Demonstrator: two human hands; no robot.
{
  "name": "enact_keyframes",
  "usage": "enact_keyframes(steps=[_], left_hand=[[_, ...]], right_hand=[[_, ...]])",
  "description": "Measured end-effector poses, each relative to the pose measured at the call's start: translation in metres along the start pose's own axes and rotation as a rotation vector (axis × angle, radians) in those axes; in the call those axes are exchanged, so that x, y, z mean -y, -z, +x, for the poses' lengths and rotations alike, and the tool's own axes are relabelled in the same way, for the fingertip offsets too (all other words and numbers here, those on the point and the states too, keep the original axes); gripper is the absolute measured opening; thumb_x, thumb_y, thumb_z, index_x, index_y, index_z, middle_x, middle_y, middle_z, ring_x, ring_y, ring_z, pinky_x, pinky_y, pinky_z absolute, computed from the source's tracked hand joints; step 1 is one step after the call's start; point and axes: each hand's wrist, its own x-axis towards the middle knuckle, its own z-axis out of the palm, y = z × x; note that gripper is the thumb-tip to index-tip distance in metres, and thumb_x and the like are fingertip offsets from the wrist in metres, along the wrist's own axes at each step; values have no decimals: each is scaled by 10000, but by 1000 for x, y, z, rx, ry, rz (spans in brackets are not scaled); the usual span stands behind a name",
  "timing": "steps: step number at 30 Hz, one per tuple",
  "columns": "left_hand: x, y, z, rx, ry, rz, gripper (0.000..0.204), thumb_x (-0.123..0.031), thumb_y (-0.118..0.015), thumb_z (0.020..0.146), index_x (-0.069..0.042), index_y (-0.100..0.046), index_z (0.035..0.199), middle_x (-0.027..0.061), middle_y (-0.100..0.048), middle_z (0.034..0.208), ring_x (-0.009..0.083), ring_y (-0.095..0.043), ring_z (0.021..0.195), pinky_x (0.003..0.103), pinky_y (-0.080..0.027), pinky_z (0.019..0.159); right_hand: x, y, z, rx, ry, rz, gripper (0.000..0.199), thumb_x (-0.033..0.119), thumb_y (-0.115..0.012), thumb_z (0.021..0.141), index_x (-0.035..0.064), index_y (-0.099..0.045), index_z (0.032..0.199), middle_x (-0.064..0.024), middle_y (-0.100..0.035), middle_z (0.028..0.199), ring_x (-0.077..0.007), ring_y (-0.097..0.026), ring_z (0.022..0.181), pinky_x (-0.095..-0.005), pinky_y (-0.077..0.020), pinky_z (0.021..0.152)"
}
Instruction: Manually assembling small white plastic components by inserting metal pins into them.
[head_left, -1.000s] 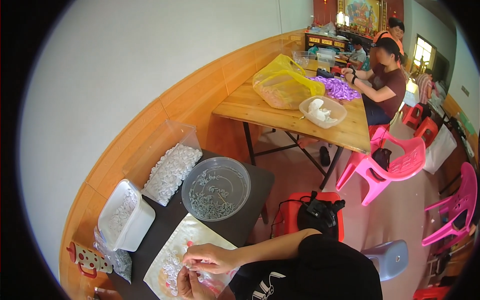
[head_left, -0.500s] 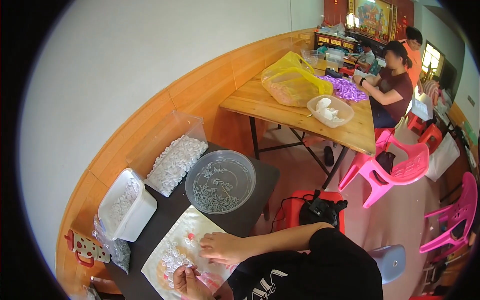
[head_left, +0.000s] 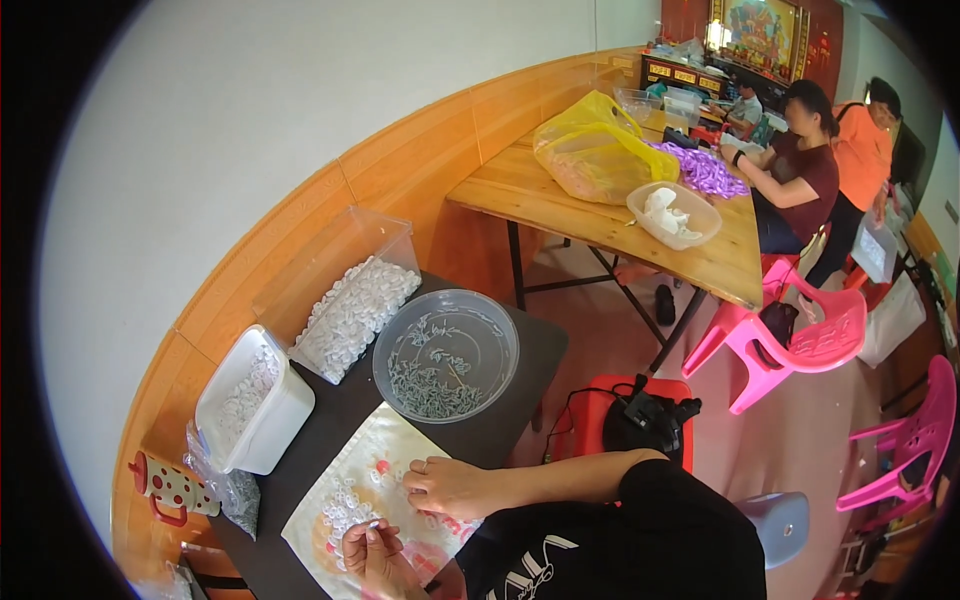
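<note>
My left hand [head_left: 376, 560] pinches a small white piece [head_left: 375, 524] between thumb and fingertips, over a cream cloth [head_left: 372, 445] with red and pink patterns. Beside it on the cloth lies a heap of small white plastic pieces [head_left: 345, 508], some looking ring-shaped. My right hand [head_left: 446, 487], wearing a ring, rests low over the cloth to the right of the heap. Its fingers are curled in, and whatever they hold is hidden. Beyond the cloth stands a round clear tub [head_left: 447, 362] with many small grey pieces in it.
A clear box [head_left: 358, 305] and a white tub [head_left: 282, 425] hold more white pieces. A spotted cup [head_left: 172, 488] and a plastic bag [head_left: 236, 500] sit at the dark table's left edge. Behind are a wooden table [head_left: 600, 232], a pink chair [head_left: 790, 340] and several people.
My right hand's fingers have curled in more. My left hand has shifted slightly, still pinching. In the background, the person in orange has moved right and bent forward. The view has shifted slightly.
</note>
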Motion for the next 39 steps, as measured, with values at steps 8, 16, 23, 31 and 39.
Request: enact_keyframes(steps=[8,16,23,31,39], left_hand=[[3,-4,4,-42,31,-136,117,-4,-651,931,0,-697,1038,110,-723,963,194,-685,862,278,-557,770],[3,-4,6,27,51,-265,249,35,-679,887,8,-696,1133,97,-705,930,201,-661,815,278,-552,741],[6,5,-15,-163,112,-108,232,62,-608,915,-5,-693,1120,106,-688,1003,230,-663,865,329,-555,766],[5,-12,-9,-136,121,-118,254,81,-587,927,10,-688,1149,84,-697,980,168,-666,844,265,-513,702],[-2,-4,-12,-59,155,-85,214,66,-606,928,7,-695,1114,102,-732,933,141,-688,812,244,-508,660]], right_hand=[[-1,-8,3,14,14,0,164,191,-681,740,47,-632,803,-102,-566,965,-275,-553,973,-379,-473,763],[-6,-2,2,-2,-12,123,225,154,-753,679,57,-629,840,-90,-561,985,-281,-553,959,-388,-473,779],[-13,-9,7,-30,-26,331,275,58,-709,707,49,-611,964,-126,-576,1043,-335,-584,1020,-421,-514,801],[-25,20,-1,-181,-304,427,252,-147,-617,783,-31,-658,1003,-129,-652,947,-219,-648,789,-296,-505,688],[-13,17,7,-107,-298,456,253,-165,-611,785,-40,-649,1002,-122,-649,934,-204,-636,774,-274,-489,682]])
